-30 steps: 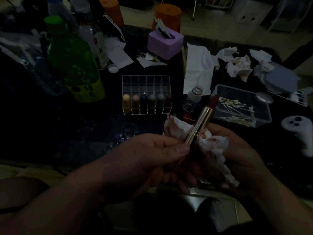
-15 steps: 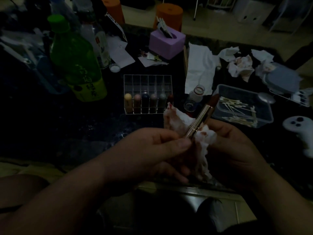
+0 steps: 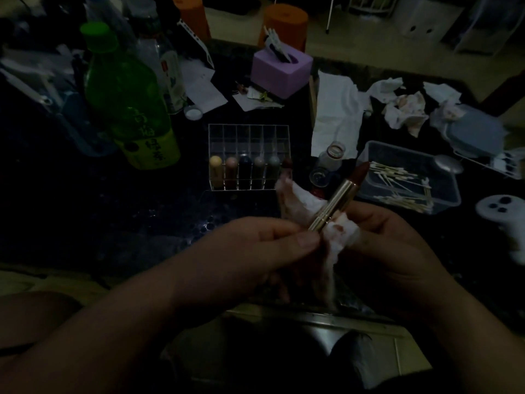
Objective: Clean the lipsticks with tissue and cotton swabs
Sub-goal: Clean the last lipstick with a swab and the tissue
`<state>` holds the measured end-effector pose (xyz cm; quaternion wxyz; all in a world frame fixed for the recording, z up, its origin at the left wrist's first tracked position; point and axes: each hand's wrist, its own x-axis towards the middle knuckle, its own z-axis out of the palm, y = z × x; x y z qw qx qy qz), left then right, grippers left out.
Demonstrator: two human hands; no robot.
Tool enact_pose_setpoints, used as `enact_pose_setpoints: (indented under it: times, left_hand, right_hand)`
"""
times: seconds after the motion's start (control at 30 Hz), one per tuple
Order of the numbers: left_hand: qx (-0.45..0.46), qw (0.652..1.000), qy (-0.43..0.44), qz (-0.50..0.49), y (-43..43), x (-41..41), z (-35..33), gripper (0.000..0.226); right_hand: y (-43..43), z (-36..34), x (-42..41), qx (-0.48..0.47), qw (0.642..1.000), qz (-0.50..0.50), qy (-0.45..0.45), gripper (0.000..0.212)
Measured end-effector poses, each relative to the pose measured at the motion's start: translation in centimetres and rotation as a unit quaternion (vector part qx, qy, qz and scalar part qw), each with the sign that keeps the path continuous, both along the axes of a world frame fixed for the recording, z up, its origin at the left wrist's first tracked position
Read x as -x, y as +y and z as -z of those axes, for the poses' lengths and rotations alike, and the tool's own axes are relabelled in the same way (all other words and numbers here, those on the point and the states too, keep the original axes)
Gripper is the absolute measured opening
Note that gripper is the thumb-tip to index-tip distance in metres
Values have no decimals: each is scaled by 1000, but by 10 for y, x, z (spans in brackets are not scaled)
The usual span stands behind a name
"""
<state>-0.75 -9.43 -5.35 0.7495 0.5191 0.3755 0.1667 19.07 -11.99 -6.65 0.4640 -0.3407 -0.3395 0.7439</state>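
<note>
Lipstick, gold metal case w/ dark red bullet wound out (image 3: 336,204), sits mid-frame between both hands, just above the near edge of the dark table (image 3: 113,211). Long axis runs base at 7 o'clock to bullet at 1 o'clock, tilted up and away from the person.

Left hand (image 3: 250,251) pinches the base end, thumb on top and fingers curled under. Right hand (image 3: 397,245) grips a crumpled white tissue w/ red smears (image 3: 301,203), pressed round the lower gold case. Tissue also pokes up at the case's 10 o'clock side. The bullet is bare, no tissue on it.

Judgement: wipe is on the case, not the bullet. Next stroke prob. runs up the axis toward 1 o'clock, so the right hand does it; it's the nearer one to the tip.

Clear plastic tub (image 3: 443,194) of wooden-stick cotton swabs (image 3: 397,183) lies just past the bullet at 2 o'clock, on the right hand's side. Clear acrylic grid organiser (image 3: 247,137), w/ a front row of capped lipsticks (image 3: 244,172), is at 11 o'clock. Used stained tissues (image 3: 403,109) are further out at 1 o'clock. Lilac tissue box (image 3: 281,72) is at 12, green plastic bottle (image 3: 127,103) at 10.
</note>
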Motion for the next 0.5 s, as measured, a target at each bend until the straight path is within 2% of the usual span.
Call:
enact_pose_setpoints:
  times: [0.03,0.1,0.17,0.27,0.33,0.4,0.5]
  left_hand:
    - [3,1000,-4,18,1,2,-1,28]
    - [-79,996,38,23,2,3,1,27]
    - [-160,983,86,-29,-2,-1,3,22]
    - [-197,966,109,-126,-11,-9,2,20]
    - [-213,961,114,-138,-11,-11,6,22]
    - [-180,975,92,-95,-7,-7,8,21]
    - [-70,997,32,0,-1,0,4,20]
  right_hand:
    - [0,0,0,2,1000,0,-3,63]
    - [0,0,1,1,1000,-2,-12,67]
    - [-1,1,2,6,1000,9,-29,70]
    - [-1,1,3,-3,1000,14,-23,64]
    - [-1,0,3,-4,1000,9,-9,60]
    - [0,-1,3,-1,1000,7,-5,60]
    - [1,-3,1,16,1000,21,-16,67]
